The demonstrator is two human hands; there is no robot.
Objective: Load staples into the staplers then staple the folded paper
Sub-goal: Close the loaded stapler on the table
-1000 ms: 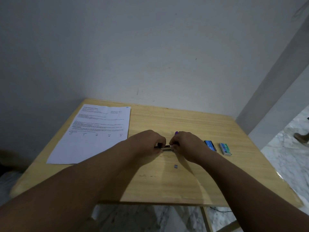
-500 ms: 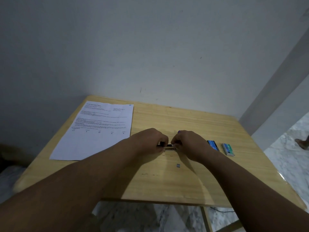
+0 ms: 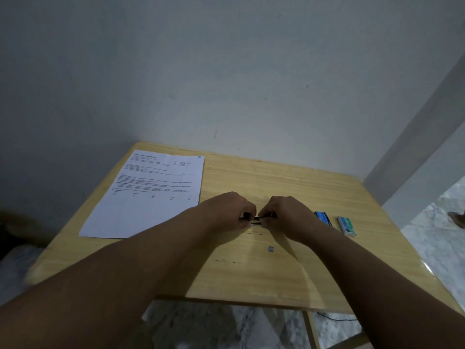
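We pinch the stapler (image 3: pixel 256 221) from both ends, left hand (image 3: pixel 227 211) and right hand (image 3: pixel 289 215) fingers pressed closed around it, steadying it low over the worktop (image 3: pixel 251 273) for loading; the paper (image 3: pixel 151 197) lies unfolded beyond our left fingers.

The surface (image 3: pixel 251 280) stands against the wall (image 3: pixel 226 71), with a printed sheet (image 3: pixel 148 197) lying flat on its far left part. Both hands meet near the middle, left hand (image 3: pixel 226 212) and right hand (image 3: pixel 286 215), closed on a stapler (image 3: pixel 255 221) between them. Two staple boxes (image 3: pixel 323 218) (image 3: pixel 346 225) lie side by side right of the right hand, and a small staple strip (image 3: pixel 270 249) lies nearer the front edge.
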